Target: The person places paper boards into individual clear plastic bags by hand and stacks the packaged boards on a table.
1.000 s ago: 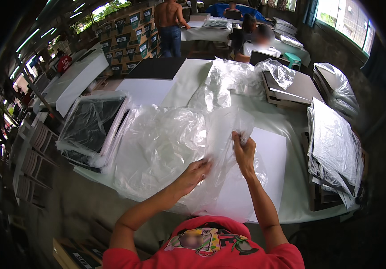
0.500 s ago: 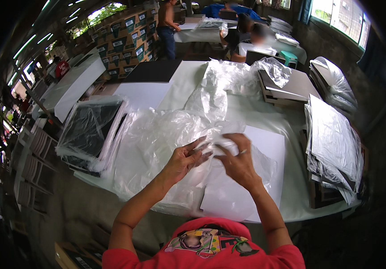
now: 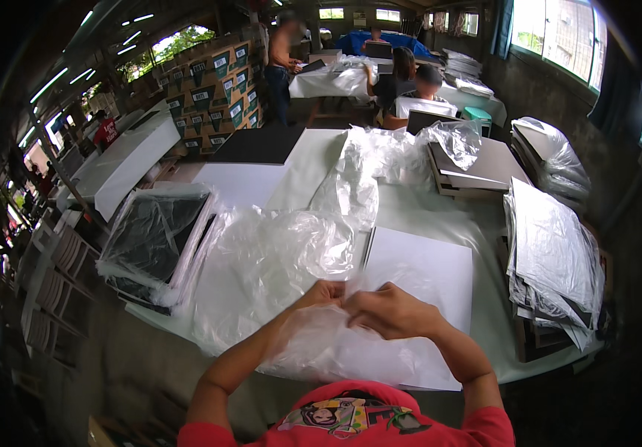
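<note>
A thin clear plastic bag [image 3: 317,339] hangs, partly blurred, between my hands over the near edge of the table. My left hand [image 3: 324,293] is closed with its fingertips pinching the plastic. Beside it, nearly touching, my right hand [image 3: 391,310] is curled on the same bag, its fingers smeared by motion. Under and beyond my right hand lies a white sheet or board [image 3: 436,272] with a dark strip along its left side. To the left of it, a heap of crumpled clear plastic bags [image 3: 276,246] spreads over the table.
At the left edge, dark panels wrapped in plastic [image 3: 156,231] lie stacked. Plastic-covered boards [image 3: 548,246] are piled on the right, with grey boards [image 3: 474,160] at the back right. A black board [image 3: 258,144] lies at the far left. Other people work beyond, near stacked cartons [image 3: 213,97].
Both hands have come nearer to my body and closed, drawing the plastic bag along. The white sheet shows more fully. My view has tilted up slightly.
</note>
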Demonstrator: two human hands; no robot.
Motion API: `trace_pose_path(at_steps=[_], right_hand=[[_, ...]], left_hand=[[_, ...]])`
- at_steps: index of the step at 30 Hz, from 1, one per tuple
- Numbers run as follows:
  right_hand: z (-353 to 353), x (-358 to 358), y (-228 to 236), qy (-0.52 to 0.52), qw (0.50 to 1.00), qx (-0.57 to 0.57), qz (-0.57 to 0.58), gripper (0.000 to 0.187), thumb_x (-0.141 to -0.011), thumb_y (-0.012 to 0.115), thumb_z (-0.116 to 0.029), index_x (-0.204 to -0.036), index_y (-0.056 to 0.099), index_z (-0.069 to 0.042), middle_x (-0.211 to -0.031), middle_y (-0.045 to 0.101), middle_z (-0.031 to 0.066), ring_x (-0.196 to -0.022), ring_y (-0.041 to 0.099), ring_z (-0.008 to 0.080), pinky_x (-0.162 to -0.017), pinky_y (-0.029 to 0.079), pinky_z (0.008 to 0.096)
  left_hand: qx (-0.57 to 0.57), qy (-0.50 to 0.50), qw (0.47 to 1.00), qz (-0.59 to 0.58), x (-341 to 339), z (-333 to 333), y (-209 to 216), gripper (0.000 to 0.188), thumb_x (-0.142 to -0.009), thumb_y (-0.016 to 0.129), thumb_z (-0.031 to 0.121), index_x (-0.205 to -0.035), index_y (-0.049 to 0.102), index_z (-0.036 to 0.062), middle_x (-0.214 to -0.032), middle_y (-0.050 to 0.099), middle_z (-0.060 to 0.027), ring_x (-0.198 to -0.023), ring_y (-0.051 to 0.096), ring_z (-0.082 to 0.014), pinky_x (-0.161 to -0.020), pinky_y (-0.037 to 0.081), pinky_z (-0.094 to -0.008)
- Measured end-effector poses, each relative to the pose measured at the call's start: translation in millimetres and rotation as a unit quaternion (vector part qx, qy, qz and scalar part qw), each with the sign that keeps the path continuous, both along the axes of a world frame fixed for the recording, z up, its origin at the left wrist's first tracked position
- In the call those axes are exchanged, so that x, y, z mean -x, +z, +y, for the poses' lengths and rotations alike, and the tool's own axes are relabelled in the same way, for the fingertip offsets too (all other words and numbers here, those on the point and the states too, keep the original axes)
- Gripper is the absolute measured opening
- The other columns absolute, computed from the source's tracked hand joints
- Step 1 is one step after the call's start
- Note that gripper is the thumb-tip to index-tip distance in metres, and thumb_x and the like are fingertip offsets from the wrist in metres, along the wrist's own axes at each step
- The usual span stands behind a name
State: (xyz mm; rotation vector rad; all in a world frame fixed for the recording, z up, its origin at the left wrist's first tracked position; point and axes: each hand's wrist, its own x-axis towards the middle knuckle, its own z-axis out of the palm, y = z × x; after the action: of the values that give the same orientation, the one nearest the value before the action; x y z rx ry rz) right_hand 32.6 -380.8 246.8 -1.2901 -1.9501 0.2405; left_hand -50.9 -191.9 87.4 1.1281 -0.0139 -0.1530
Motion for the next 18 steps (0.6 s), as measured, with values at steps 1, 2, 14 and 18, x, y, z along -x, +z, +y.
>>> trace_pose_path(at_steps=[1, 2, 14, 18], right_hand=[[-12.2, -5.2, 6.8, -0.007, 0.991, -0.013, 0.130, 0.015, -0.080, 0.059, -0.004, -0.087, 0.046, -0.002, -0.076, 0.059, 0.0120, -0.057, 0.059, 0.0226, -0.052, 0.047, 0.0334], [-24.5, -11.6, 11.2, -0.012, 0.966, -0.023, 0.258, 0.015, -0.081, 0.059, -0.004, -0.088, 0.046, -0.002, -0.075, 0.059, 0.0123, -0.055, 0.058, 0.0222, -0.051, 0.046, 0.0331], [-12.3, -45.0, 9.2, -0.261, 0.932, 0.047, 0.245, 0.021, -0.088, 0.058, -0.018, -0.086, 0.046, -0.001, -0.056, 0.044, -0.0005, -0.051, 0.039, 0.0017, -0.044, 0.029, 0.0211], [-45.9, -76.0, -17.1, 0.148, 0.881, 0.431, 0.124, 0.028, -0.089, 0.058, -0.027, -0.081, 0.058, 0.000, -0.065, 0.054, -0.0013, -0.058, 0.045, 0.0055, -0.053, 0.039, 0.0234]], left_hand=[[-0.126, 0.038, 0.991, -0.013, -1.6, 9.6, -26.2, 0.038, -0.085, 0.059, 0.010, -0.121, 0.051, 0.0008, -0.095, 0.063, -0.0054, -0.086, 0.059, -0.0100, -0.076, 0.047, -0.0249], [-0.260, 0.075, 0.963, -0.016, -2.1, 19.7, -52.4, 0.040, -0.086, 0.057, 0.010, -0.125, 0.049, 0.0021, -0.095, 0.063, -0.0060, -0.087, 0.058, -0.0098, -0.076, 0.046, -0.0251], [-0.393, -0.093, 0.914, -0.051, -0.7, -51.8, 110.7, 0.054, -0.089, 0.048, 0.047, -0.095, 0.059, -0.0059, -0.086, 0.063, -0.0181, -0.080, 0.057, -0.0203, -0.080, 0.045, -0.0328], [0.146, -0.145, 0.924, -0.322, 21.6, -22.1, 117.0, 0.045, -0.087, 0.053, 0.033, -0.121, 0.050, 0.0022, -0.127, 0.050, -0.0111, -0.097, 0.055, -0.0241, -0.093, 0.040, -0.0402]])
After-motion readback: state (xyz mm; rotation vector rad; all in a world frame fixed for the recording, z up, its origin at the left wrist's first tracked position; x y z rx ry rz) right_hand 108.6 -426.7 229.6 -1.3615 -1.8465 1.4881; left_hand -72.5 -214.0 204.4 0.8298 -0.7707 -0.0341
